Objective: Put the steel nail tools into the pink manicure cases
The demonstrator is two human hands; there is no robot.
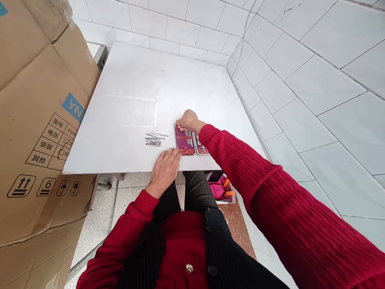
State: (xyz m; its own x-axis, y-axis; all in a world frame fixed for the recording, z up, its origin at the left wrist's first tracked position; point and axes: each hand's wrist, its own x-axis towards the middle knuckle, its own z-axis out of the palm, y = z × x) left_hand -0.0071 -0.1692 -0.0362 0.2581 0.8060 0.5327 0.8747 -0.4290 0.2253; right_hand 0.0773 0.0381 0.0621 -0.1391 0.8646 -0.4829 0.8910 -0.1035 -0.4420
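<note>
A manicure set case (181,141) lies opened out on the white table, its lining purple and red. Slim metal tools stand in the loops of its left half, and scissors (202,149) show in the right half, partly covered by my sleeve. My right hand (189,119) is over the case's far edge, fingers curled in a pinch; whatever is between them is hidden. Stretched out flat, my left hand (167,164) rests at the table's near edge, fingertips by the case's lower left corner. Left of the case lie several loose metal manicure tools (154,140).
Large cardboard boxes (33,104) stand against the left side of the table (132,76). Tiled walls (300,72) close in the back and right. Beneath the table's front edge, a container holds pink and orange things (219,189).
</note>
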